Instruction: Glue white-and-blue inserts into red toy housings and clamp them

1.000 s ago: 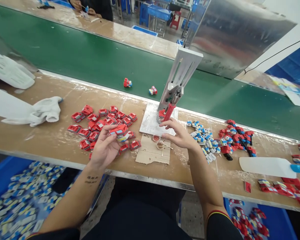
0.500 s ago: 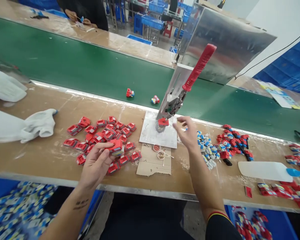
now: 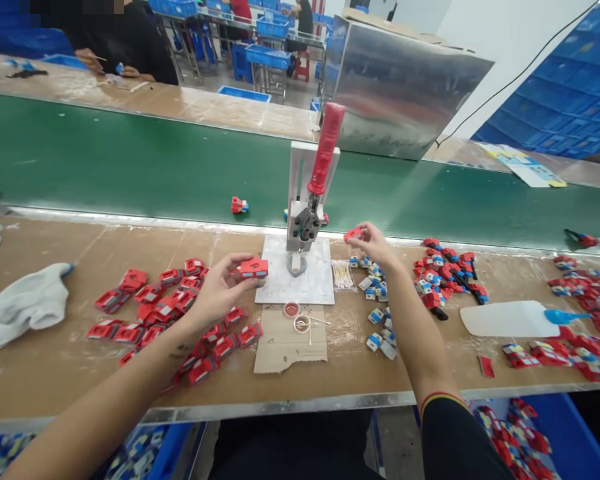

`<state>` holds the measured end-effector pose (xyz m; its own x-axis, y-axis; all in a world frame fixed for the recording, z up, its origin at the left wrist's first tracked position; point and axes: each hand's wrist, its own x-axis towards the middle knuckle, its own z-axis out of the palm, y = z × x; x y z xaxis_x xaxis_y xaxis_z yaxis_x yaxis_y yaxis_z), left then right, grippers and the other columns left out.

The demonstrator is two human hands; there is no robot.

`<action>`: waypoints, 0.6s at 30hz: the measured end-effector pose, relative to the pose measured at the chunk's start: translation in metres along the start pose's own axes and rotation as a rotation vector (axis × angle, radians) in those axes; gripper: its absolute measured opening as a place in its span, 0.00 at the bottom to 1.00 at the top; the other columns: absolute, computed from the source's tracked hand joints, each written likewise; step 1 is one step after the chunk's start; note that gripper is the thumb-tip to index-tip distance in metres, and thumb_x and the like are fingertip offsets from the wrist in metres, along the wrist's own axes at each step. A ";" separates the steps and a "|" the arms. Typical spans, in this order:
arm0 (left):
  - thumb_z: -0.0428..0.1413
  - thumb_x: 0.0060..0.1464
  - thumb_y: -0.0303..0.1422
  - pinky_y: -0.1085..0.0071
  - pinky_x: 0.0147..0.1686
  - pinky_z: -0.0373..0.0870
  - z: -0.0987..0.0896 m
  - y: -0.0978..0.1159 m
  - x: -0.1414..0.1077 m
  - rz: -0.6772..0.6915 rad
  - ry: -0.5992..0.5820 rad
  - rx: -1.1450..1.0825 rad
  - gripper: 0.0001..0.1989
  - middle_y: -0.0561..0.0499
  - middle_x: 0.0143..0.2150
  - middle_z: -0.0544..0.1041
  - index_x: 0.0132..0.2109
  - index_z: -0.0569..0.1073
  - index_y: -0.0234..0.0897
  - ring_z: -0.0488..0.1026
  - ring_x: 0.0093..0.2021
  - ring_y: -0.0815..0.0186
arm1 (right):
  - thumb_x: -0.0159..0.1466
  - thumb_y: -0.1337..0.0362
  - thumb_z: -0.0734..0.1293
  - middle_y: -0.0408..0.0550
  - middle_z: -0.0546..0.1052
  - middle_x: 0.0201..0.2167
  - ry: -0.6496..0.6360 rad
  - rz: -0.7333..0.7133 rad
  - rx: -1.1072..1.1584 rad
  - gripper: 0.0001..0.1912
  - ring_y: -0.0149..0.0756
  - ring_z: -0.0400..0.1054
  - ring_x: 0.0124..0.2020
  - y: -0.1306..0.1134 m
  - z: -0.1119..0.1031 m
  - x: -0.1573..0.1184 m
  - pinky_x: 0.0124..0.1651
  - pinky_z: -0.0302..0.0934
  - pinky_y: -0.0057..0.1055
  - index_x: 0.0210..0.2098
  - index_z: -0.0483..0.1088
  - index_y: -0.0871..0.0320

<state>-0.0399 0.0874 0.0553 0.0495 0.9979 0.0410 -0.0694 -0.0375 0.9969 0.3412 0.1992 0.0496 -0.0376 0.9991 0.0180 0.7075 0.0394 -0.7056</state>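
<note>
Left hand [image 3: 221, 291] pinches red block [image 3: 255, 268], right hand [image 3: 379, 248] smaller red piece [image 3: 353, 235]; eleven o'clock, apparently assembled unit [image 3: 239, 205]; nine, loose red parts [image 3: 166, 308] remaining.

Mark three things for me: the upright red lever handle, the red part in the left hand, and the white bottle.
Red lever handle [image 3: 326, 148]: head view, middle of the grip.
Red part [image 3: 256, 267] in the left hand [image 3: 222, 288]: head view, its exposed red face.
White bottle [image 3: 507, 320]: head view, middle of its body.

Left hand [image 3: 221, 288] pinched, right hand [image 3: 375, 247] pinched, fingers [image 3: 237, 259] bent, both forearms [image 3: 125, 373] stretched forward
</note>
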 end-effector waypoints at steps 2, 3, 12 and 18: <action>0.77 0.45 0.41 0.57 0.52 0.86 0.014 -0.007 0.021 0.033 -0.036 0.009 0.29 0.44 0.48 0.83 0.50 0.75 0.37 0.85 0.48 0.56 | 0.63 0.54 0.75 0.56 0.81 0.47 0.038 0.050 -0.140 0.19 0.46 0.76 0.47 0.010 -0.019 0.040 0.55 0.71 0.45 0.47 0.72 0.57; 0.77 0.43 0.42 0.56 0.52 0.85 0.021 -0.011 0.032 0.062 -0.053 0.008 0.30 0.44 0.47 0.83 0.49 0.75 0.37 0.85 0.47 0.56 | 0.63 0.55 0.75 0.56 0.80 0.49 0.038 0.068 -0.206 0.18 0.47 0.75 0.50 0.012 -0.024 0.058 0.58 0.70 0.46 0.47 0.73 0.58; 0.72 0.46 0.33 0.58 0.54 0.82 0.059 -0.036 0.075 0.116 -0.154 0.038 0.22 0.46 0.50 0.83 0.46 0.71 0.38 0.85 0.48 0.59 | 0.62 0.60 0.77 0.60 0.75 0.64 -0.070 -0.060 -0.470 0.27 0.59 0.61 0.69 -0.023 0.035 0.113 0.71 0.52 0.55 0.60 0.74 0.53; 0.70 0.48 0.29 0.58 0.55 0.82 0.068 -0.042 0.078 0.084 -0.246 0.023 0.20 0.44 0.51 0.82 0.47 0.72 0.37 0.85 0.51 0.57 | 0.72 0.48 0.65 0.61 0.79 0.50 0.096 -0.028 -0.333 0.20 0.53 0.73 0.54 -0.039 0.029 0.112 0.60 0.66 0.51 0.53 0.74 0.56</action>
<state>0.0348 0.1633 0.0211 0.2854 0.9487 0.1360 -0.0611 -0.1237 0.9904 0.2890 0.3093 0.0582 -0.0053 0.9937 0.1117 0.8993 0.0536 -0.4340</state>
